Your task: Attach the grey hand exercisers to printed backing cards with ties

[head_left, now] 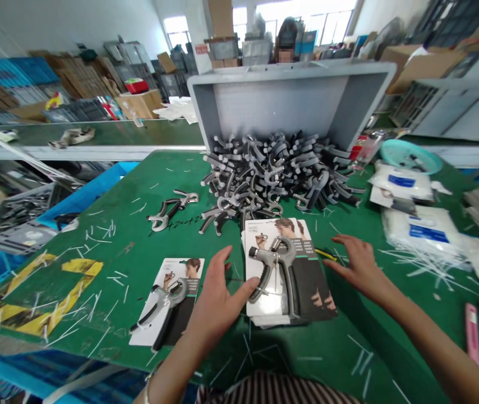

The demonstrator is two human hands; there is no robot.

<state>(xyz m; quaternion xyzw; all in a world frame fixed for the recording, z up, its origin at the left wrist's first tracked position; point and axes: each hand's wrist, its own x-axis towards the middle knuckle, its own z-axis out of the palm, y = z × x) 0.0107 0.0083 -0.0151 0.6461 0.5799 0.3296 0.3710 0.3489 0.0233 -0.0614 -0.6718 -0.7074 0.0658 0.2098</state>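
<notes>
In front of me lies a stack of printed cards (313,289), with a grey-and-black hand grip strengthener (290,278) resting on the top one. My left hand (218,294) is at the stack's left side, fingers apart, its thumb tip at the strengthener's left handle. Right of the stack, my right hand (359,264) has its fingers spread above a thin yellow-and-black tool (326,254); whether they touch it I cannot tell. Left of my left hand, another hand grip strengthener (167,306) sits on a single card (141,335).
Grip strengtheners spill in a pile (273,174) from a tipped grey crate (281,106). Two loose ones (174,207) lie left of it. At right are bags of white ties (424,230), a teal bowl (411,154) and a pink-handled tool (472,334). A person (286,42) is behind the crate.
</notes>
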